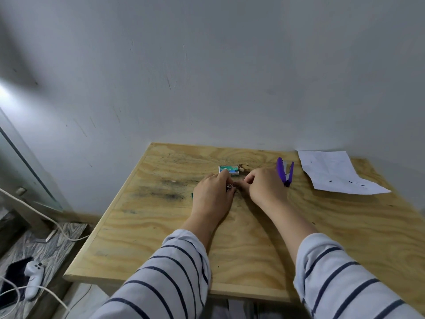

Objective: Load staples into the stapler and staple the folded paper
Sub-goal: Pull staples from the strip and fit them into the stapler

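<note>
A purple stapler [285,171] lies swung open on the wooden table [253,238], right of my hands. A small green staple box [231,170] sits just beyond my fingers. A white sheet of paper [333,173] lies at the table's far right. My left hand [212,194] and my right hand [264,187] meet at mid-table, fingertips together. Between them they pinch a small metallic strip of staples [231,186]. Most of the strip is hidden by my fingers.
A small green piece [192,195] peeks out at the left edge of my left hand. The table backs onto a grey wall. Left of the table, on the floor, lie a white game controller [34,280] and white cables.
</note>
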